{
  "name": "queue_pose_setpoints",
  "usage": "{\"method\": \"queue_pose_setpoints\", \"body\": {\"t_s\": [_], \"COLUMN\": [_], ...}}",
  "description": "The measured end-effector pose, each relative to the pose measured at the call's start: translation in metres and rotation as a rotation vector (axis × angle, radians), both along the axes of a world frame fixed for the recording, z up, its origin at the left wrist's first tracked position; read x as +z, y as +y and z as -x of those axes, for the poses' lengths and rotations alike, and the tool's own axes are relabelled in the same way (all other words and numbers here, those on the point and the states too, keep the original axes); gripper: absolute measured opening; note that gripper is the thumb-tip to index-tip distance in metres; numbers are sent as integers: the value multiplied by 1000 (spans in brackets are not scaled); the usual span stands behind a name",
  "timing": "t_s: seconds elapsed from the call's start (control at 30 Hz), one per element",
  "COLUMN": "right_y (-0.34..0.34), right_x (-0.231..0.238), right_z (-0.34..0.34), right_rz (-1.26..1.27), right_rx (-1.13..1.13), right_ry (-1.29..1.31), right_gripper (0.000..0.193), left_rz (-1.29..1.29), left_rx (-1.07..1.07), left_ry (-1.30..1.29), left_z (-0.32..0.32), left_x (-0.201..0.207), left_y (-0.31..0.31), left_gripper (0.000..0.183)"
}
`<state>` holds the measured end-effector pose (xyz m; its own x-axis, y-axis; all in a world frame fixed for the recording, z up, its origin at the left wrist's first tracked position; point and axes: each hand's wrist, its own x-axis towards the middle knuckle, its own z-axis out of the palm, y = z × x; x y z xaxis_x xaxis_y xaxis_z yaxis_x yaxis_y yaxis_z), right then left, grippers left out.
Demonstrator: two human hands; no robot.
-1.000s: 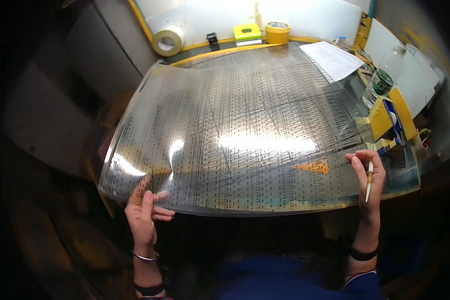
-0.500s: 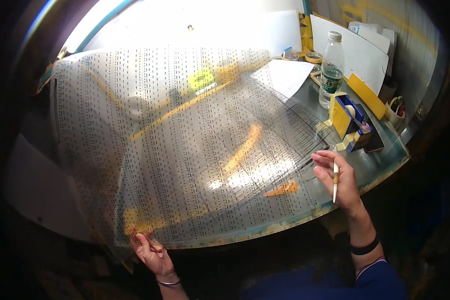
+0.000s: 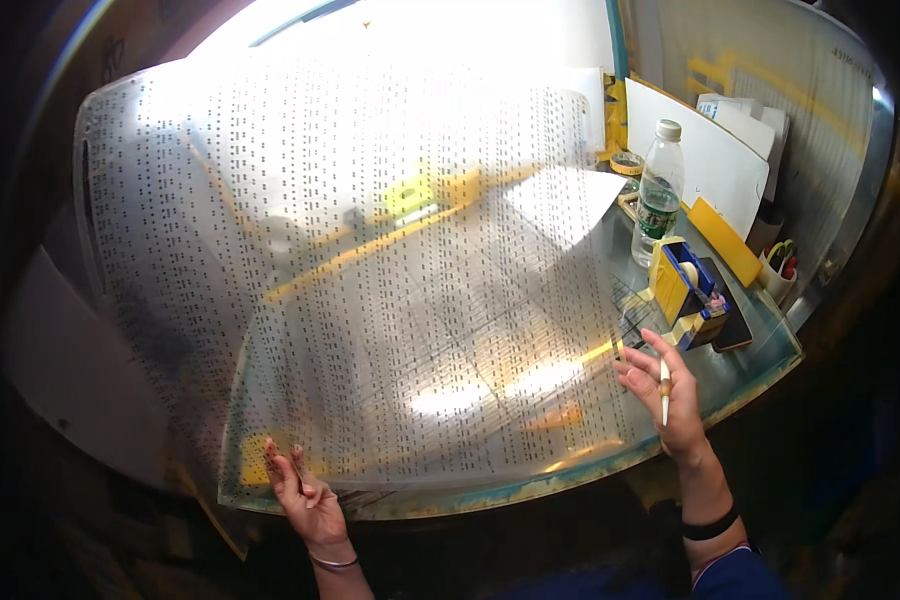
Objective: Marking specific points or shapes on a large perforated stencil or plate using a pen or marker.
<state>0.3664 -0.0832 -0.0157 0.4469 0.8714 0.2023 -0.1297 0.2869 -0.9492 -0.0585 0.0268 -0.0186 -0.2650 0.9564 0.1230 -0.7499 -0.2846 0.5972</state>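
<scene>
A large clear film sheet (image 3: 370, 300), printed with rows of small dark marks, spreads above a glass-topped table. My left hand (image 3: 310, 500) pinches its near edge at the left, with fingertips showing through the film. My right hand (image 3: 678, 400) holds a slim white pointed tool (image 3: 665, 390), like a pen, against its fingers. These fingers are half spread beside the sheet's right edge; whether they touch it I cannot tell. Beneath the film, a yellow-green square (image 3: 408, 197) and an orange piece (image 3: 555, 418) show blurred.
A blue and yellow tape dispenser (image 3: 685, 290) stands beyond my right hand, next to a dark phone-like slab (image 3: 732, 315). Behind are a plastic bottle (image 3: 660, 190), a tape roll (image 3: 626, 162), a yellow strip (image 3: 722, 243) and a tool cup (image 3: 778, 275). White boards (image 3: 700, 140) lean behind.
The film's far right corner has spread right and up, and its right edge lies straighter. My right hand's fingers have opened somewhat. The whole view has shifted; my left hand keeps its pinch.
</scene>
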Motion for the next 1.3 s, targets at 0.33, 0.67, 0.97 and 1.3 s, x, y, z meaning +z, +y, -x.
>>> {"method": "queue_pose_setpoints", "body": {"t_s": [0.33,0.67,0.97,1.3], "right_y": [-12,-19,-17,-15], "right_x": [18,22,15,11], "right_z": [-7,3,3,6], "right_rz": [38,178,118,122], "right_rx": [201,268,102,80], "right_ry": [215,-3,23,2], "right_gripper": [69,35,25,25], "left_rz": [-94,-253,-38,-68], "left_rx": [-89,-284,41,52], "left_ry": [136,156,231,262], "left_z": [15,19,-6,-5], "left_x": [-23,-23,-13,-15], "left_y": [8,22,12,7], "left_gripper": [38,38,40,39]}}
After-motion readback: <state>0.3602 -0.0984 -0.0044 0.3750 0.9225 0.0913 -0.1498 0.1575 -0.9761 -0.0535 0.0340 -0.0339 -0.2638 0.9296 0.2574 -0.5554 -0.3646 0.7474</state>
